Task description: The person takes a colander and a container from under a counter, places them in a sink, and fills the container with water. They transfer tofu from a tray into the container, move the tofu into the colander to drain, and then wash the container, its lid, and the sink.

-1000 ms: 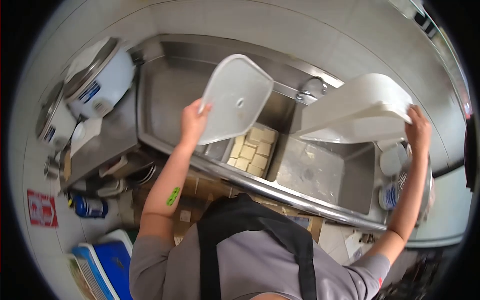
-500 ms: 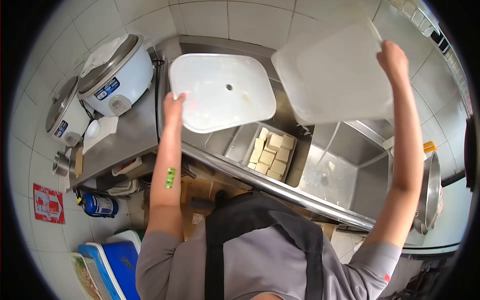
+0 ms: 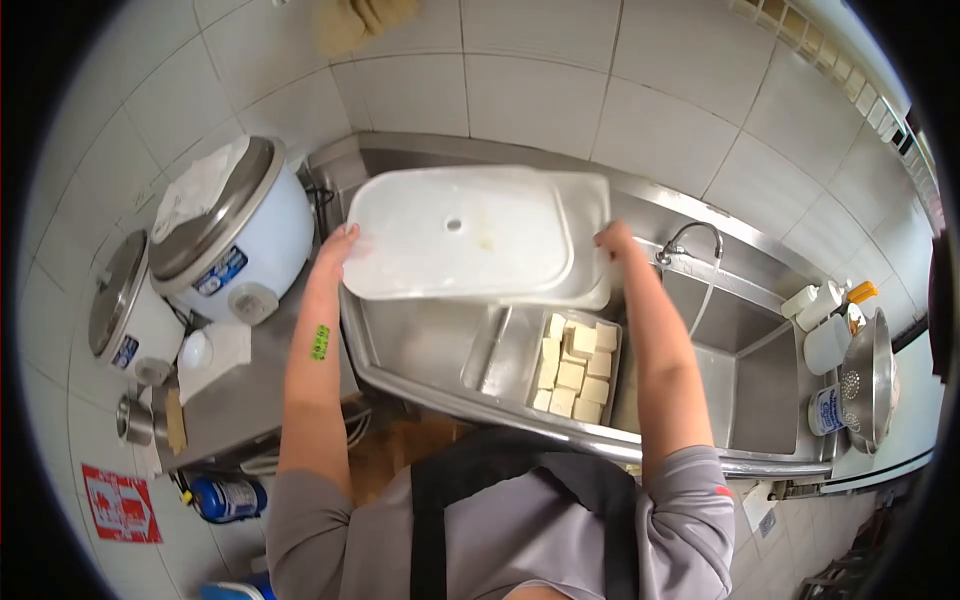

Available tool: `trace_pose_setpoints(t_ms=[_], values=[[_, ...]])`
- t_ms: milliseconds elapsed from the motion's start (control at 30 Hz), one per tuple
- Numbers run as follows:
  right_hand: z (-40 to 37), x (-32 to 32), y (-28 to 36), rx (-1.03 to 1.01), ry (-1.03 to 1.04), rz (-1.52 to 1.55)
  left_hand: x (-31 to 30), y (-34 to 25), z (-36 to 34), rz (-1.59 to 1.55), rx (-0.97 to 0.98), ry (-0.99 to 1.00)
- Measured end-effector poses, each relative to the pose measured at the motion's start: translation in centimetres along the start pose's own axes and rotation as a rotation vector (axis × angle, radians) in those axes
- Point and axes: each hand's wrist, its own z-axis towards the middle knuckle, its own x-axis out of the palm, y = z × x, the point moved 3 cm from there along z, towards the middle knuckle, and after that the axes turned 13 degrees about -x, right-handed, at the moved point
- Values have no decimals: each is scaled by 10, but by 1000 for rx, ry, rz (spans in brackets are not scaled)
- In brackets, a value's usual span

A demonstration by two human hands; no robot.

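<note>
My left hand (image 3: 338, 252) is closed on the left edge of a white plastic lid (image 3: 415, 262), which has a small dark hole near its middle. Behind and under that lid, a pale plastic tub (image 3: 592, 205) sticks out at the right. My right hand (image 3: 613, 240) grips the tub's right edge. Both pieces overlap above the steel sink counter, hiding part of it. Just below them in view, blocks of white tofu (image 3: 572, 372) lie in a rectangular metal pan (image 3: 533, 345), closer to my right forearm.
A sink basin (image 3: 765, 385) with a curved faucet (image 3: 690, 235) lies at the right. Beside it stand plastic bottles (image 3: 825, 300) and a steel colander (image 3: 868, 385). Two rice cookers (image 3: 235, 245) occupy the left counter. A tiled wall (image 3: 540, 85) closes off the back.
My right hand has brought the tub down and left from its raised position, so it now sits behind the lid. My left hand still holds the lid.
</note>
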Motion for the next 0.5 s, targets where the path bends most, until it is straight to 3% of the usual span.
trace_pose_setpoints(t_ms=[100, 167, 200, 267, 333, 367, 433, 467, 500], values=[[2, 41, 6, 36, -77, 72, 3, 11, 42, 81, 3, 65], [4, 66, 4, 108, -118, 610, -2, 31, 84, 65, -25, 86], [2, 76, 7, 120, -129, 612, -4, 39, 98, 38, -56, 92], [6, 92, 18, -21, -160, 654, -2, 45, 116, -3, -63, 67], [12, 103, 23, -101, -180, 509, -4, 45, 125, 296, 109, -134], [13, 108, 24, -191, -191, 363, 0, 45, 128, 308, 98, -121], [9, 117, 25, -213, -255, 330, 3, 34, 123, 790, 208, -475], [6, 119, 29, -257, -317, 292, 10, 30, 115, 801, 207, -458], [7, 124, 31, -235, -320, 293, 16, 27, 98, 970, 279, -562]])
